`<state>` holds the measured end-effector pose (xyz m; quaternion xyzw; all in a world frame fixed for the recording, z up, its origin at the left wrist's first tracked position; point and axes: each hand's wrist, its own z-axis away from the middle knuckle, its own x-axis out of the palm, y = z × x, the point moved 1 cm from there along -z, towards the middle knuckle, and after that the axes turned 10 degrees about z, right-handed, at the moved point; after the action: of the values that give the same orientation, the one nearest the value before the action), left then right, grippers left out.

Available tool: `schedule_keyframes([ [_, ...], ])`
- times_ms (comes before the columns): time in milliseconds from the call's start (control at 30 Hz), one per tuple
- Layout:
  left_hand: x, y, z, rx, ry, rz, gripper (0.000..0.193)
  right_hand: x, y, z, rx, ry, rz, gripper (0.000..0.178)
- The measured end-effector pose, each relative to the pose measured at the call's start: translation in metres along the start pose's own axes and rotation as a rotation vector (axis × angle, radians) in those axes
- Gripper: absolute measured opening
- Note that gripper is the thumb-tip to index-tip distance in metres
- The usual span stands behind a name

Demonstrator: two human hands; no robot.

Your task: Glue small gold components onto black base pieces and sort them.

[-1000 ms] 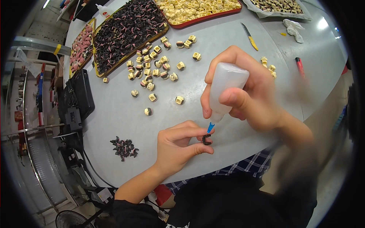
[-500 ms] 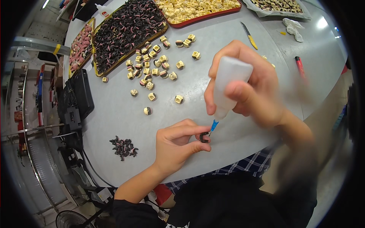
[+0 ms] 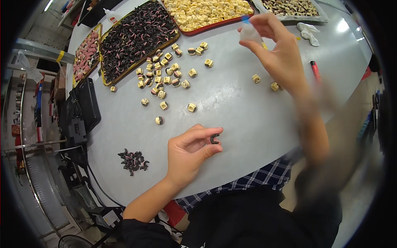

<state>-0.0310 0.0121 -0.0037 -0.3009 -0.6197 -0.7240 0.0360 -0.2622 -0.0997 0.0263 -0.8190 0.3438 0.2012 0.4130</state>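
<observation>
My left hand (image 3: 185,155) is low over the table, its thumb and fingertips pinching a small black C-shaped piece (image 3: 212,139). Farther off to the right, my right hand (image 3: 281,56) holds a translucent squeeze bottle (image 3: 250,33) with its blue needle tip (image 3: 245,19) pointing away from me. To the left of my left hand lies a small pile of black curved pieces (image 3: 133,161) with pink edges. Beyond it are several small cream-and-dark block pieces (image 3: 167,79) in a loose cluster. Two more of these, one a cream piece (image 3: 256,78), sit below my right hand.
Along the far edge stand a tray of pink pieces (image 3: 87,51), a tray heaped with black pieces (image 3: 108,79) and a red-rimmed tray of cream pieces (image 3: 198,31). A lined tray (image 3: 306,18), crumpled tissue (image 3: 308,34) and red marker (image 3: 315,71) lie right. A black box (image 3: 89,101) stands left.
My right hand has moved up and away with the bottle, whose tip has swung from the black piece to point away. The left hand shifted slightly left, still pinching the piece.
</observation>
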Motion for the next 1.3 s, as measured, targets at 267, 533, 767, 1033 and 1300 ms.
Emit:
schedule_keyframes([
  [267, 0.002, 0.003, 0.000, -0.020, 0.058, -0.010, 0.029, 0.002, 0.008, 0.001, 0.212, -0.229, 0.151, 0.031],
  [533, 0.001, 0.003, 0.002, 0.154, 0.257, -0.162, 0.028, -0.037, -0.001, 0.007, 0.138, -0.776, 0.146, 0.026],
  [767, 0.001, 0.003, 0.001, 0.252, 0.293, -0.210, 0.032, -0.022, -0.021, 0.009, -0.073, -0.703, -0.048, 0.019],
  [1033, -0.002, 0.011, 0.003, 0.543, 0.274, -0.585, 0.040, 0.006, -0.067, 0.027, 0.398, -0.850, -0.946, 0.017],
  [1300, -0.001, 0.009, 0.003, 0.593, 0.261, -0.609, 0.043, 0.020, -0.067, 0.035, 0.528, -1.027, -1.030, 0.018],
])
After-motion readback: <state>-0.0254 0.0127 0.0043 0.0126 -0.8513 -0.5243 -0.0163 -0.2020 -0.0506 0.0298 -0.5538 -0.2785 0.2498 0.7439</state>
